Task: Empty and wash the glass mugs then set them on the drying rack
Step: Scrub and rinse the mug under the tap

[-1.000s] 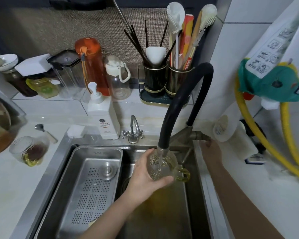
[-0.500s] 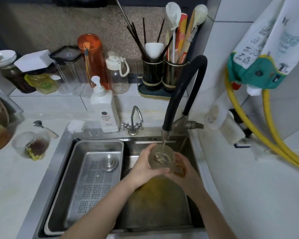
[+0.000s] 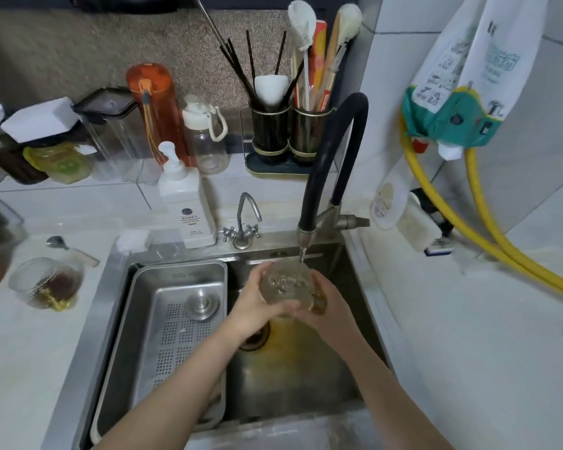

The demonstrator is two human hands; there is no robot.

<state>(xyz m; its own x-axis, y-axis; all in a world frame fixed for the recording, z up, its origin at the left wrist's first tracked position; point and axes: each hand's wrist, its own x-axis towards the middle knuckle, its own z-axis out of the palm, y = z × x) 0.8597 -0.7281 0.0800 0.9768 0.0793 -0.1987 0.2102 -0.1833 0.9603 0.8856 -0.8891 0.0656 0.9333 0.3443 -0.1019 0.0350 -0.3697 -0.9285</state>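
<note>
Glass mug (image 3: 285,284) sat at about 12 o'clock above the middle of the sink (image 3: 293,378), held under the black faucet (image 3: 325,164), whose thin stream of water (image 3: 302,254) fell onto its far rim. Left hand (image 3: 257,303) wrapped the mug from 9 o'clock, thumb and fingers curled round the glass wall. Right hand (image 3: 330,305) clasped it from 3 o'clock, fingers curled round the side where the amber handle (image 3: 317,303) showed. Both hands touched each other beneath the mug. Yellowish liquid lay on the sink floor near the drain (image 3: 255,336), which sat just below the left wrist.

At 9 o'clock from the mug, a perforated steel tray (image 3: 173,319) filled the left part of the sink, with a round metal stopper (image 3: 203,302) lying in it. Farther out at 9 o'clock, on the white counter (image 3: 20,368), stood a second glass mug (image 3: 46,284) with dark liquid and a yellow handle; a spoon (image 3: 65,248) lay just behind it. At 11 o'clock, a white pump bottle (image 3: 186,203) stood at the sink's back edge, beside a small chrome tap (image 3: 242,222). Behind them stood an orange bottle (image 3: 156,112), a clear bottle with a white lid (image 3: 205,134), and two dark utensil holders (image 3: 290,131) packed with chopsticks and brushes. At 2 o'clock, a yellow hose (image 3: 488,241) ran along the tiled wall.
</note>
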